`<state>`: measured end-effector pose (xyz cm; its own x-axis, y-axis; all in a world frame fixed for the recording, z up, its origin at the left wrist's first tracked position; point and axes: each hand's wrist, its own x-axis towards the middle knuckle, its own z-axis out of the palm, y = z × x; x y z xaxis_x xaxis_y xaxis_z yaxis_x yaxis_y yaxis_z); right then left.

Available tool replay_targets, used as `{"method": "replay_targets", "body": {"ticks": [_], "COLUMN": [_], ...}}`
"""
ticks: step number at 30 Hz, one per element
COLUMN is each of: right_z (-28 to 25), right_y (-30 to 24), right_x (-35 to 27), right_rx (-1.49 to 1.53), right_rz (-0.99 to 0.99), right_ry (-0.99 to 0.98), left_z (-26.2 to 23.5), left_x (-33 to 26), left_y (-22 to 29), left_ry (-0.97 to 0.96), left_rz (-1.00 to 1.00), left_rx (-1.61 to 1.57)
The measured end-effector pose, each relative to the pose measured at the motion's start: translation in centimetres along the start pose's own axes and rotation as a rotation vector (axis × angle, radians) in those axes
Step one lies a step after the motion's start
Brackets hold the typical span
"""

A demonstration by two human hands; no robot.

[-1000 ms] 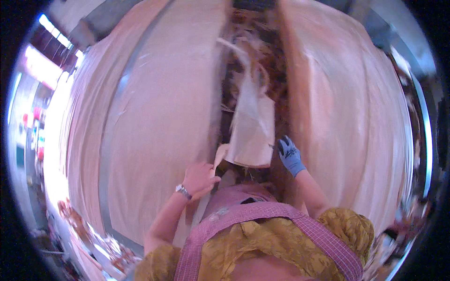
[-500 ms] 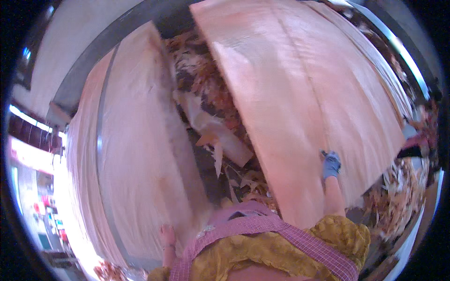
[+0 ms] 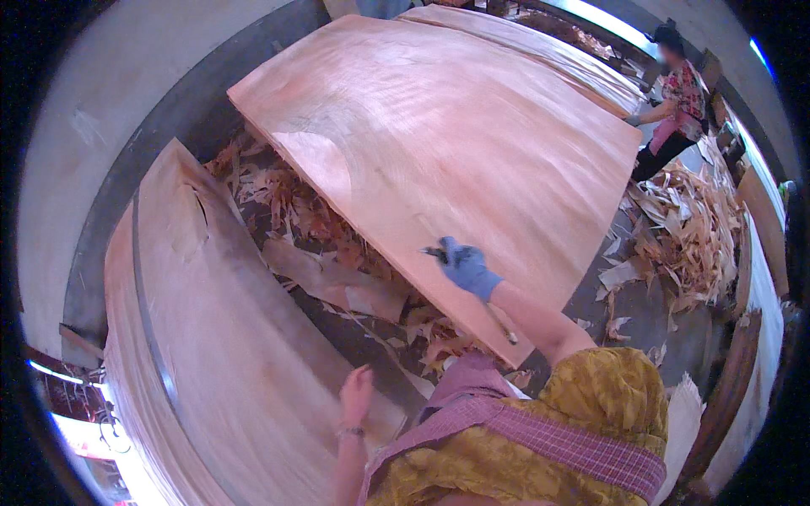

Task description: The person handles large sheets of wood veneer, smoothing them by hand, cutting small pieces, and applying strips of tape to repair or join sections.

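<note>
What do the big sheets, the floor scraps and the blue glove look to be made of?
Sheets: probably thin wood veneer, pale and smooth, with faint grain-like streaks.
Scraps: likely similar wood, unfinished, in thin, ragged, curling strips.
Glove: perhaps matt knit fabric, as it fits closely without shine; blur leaves any coating open.

A blue-gloved right hand (image 3: 467, 268) reaches over the near edge of a broad stack of pale wood sheets (image 3: 506, 181), its grip too blurred to read. The bare left hand (image 3: 357, 395), fingers loosely curled, is above a second stack (image 3: 211, 312). Torn scraps (image 3: 291, 202) litter the gap ahead of the hands; beyond the right hand, a co-worker (image 3: 682, 93) stands near heaped shavings (image 3: 696, 232).
</note>
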<state>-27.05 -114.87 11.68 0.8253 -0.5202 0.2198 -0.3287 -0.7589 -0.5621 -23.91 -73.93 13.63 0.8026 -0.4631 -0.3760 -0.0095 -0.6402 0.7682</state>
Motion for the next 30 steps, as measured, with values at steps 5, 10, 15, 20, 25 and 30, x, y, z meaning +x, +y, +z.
{"method": "replay_targets", "body": {"ticks": [5,10,15,20,25,30], "right_z": [3.0,4.0,4.4,7.0,5.5,6.1], "right_y": [-18.7,-26.8,-24.9,-20.5,-23.8,-23.8], "right_x": [-5.1,-12.2,-25.0,-36.5,-41.0,-39.4], "right_rx": [0.089,0.817,0.894,1.111,1.296,1.091], "right_rz": [-0.112,-0.206,-0.176,0.164,0.560,0.457], "right_ry": [-0.060,-0.373,-0.661,-1.002,-1.115,-1.011], "left_z": [7.8,7.4,1.3,2.0,6.0,0.5], "left_x": [-7.3,-14.1,-19.3,-20.9,-22.0,-27.1], "left_y": [7.3,7.9,3.5,-4.0,-14.1,-13.6], "left_ry": [-0.429,0.150,0.421,0.485,0.301,0.487], "left_rz": [0.033,-0.077,-0.172,-0.020,-0.108,-0.092], "left_rx": [-0.999,-1.243,-1.217,-0.790,-0.317,-0.096]}}
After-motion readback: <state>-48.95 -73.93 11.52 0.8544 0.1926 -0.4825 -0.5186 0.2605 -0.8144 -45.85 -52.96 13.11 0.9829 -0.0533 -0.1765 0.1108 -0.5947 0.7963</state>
